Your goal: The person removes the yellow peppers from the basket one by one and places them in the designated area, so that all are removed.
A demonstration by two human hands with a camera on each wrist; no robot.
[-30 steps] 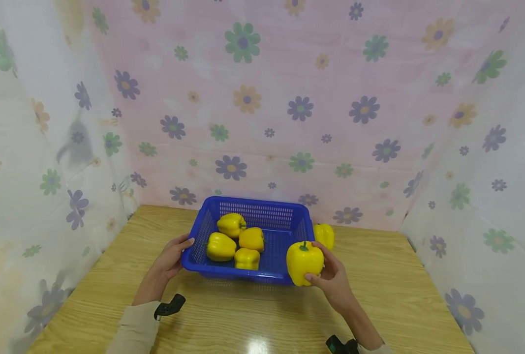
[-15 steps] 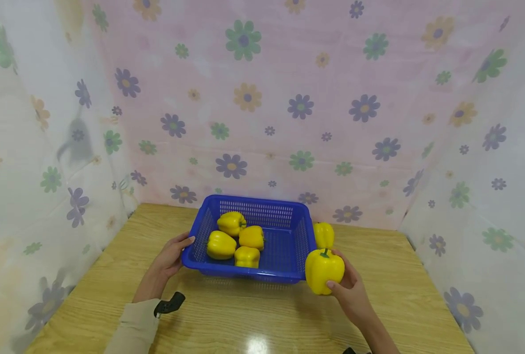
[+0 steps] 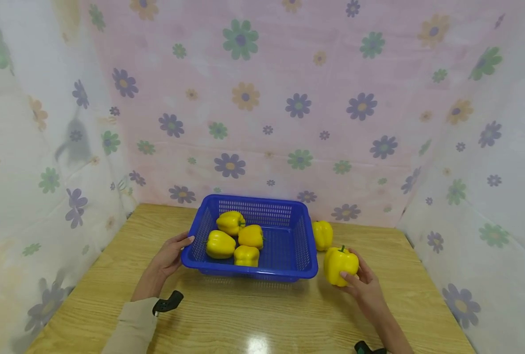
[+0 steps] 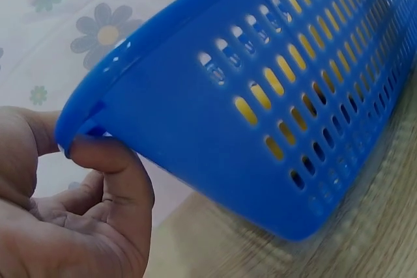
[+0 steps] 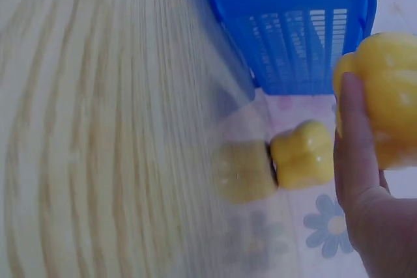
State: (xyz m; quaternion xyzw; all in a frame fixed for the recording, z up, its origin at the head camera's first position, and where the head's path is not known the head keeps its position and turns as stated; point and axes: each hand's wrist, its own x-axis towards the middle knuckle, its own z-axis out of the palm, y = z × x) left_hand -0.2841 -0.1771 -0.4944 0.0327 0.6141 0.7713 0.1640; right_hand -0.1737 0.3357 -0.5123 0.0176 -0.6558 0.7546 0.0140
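Note:
A blue plastic basket [image 3: 249, 272] stands on the table, several yellow bell peppers [image 3: 220, 244] in its left half. My left hand [image 3: 170, 255] grips the basket's left rim; in the left wrist view, thumb and curled finger pinch the rim [image 4: 98, 89]. To the right of the basket, my right hand [image 3: 368, 287] holds a yellow bell pepper [image 3: 338, 265] upright by its sides, green stem on top. Another yellow bell pepper [image 3: 322, 235] rests on the table behind it, close to the basket's right wall. The right wrist view shows the held pepper [image 5: 391, 96] above table level.
The wooden table [image 3: 227, 314] ends at a flowered cloth backdrop [image 3: 271, 113], which also closes off both sides. Black camera mounts [image 3: 168, 301] sit on the wrists.
My right hand has carried its bell pepper from over the basket's front right corner out to the right, clear of the rim. The left hand and basket stay in place.

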